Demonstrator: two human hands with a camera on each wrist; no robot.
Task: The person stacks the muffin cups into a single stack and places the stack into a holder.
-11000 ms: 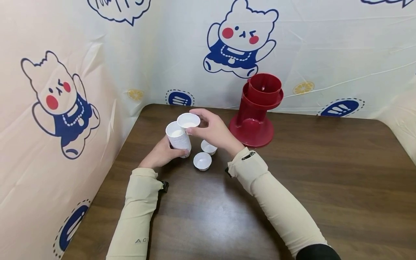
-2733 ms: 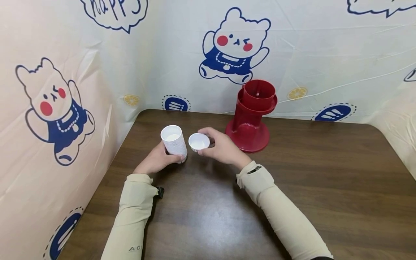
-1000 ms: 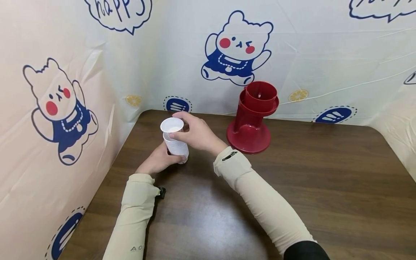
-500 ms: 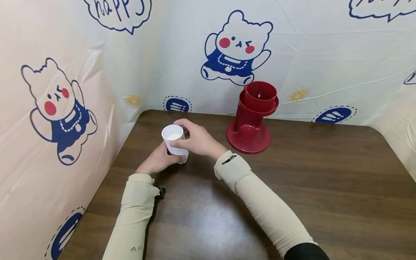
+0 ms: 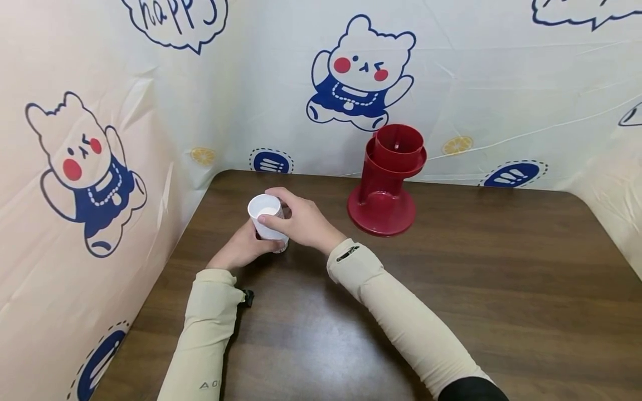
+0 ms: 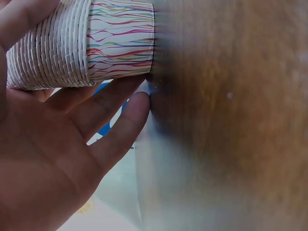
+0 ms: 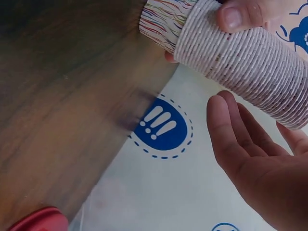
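A tall stack of nested white paper baking cups [image 5: 269, 227] stands on the table at the left in the head view. Wavy coloured lines decorate the lowest cup's side [image 6: 122, 41]. My left hand [image 5: 241, 245] grips the stack low down, thumb in front and fingers behind. At the top, my right hand [image 5: 306, 223] holds the upper cups at the rim, thumb on the near side and index finger on the far side. In the right wrist view, the ridged rims [image 7: 245, 57] show closely layered, and the right hand's other fingers [image 7: 224, 125] hang beside the stack.
A red plastic stand [image 5: 386, 184] with a round base and a cup-like top stands at the back, right of the hands. Behind the brown wooden table [image 5: 451, 267] hangs a printed cloth [image 5: 271, 83], which also runs along the left side.
The cup that my right hand held above the stack has come down into it. Earlier, two loose cups lay on the table; they are gone from there. My left hand keeps its grip.
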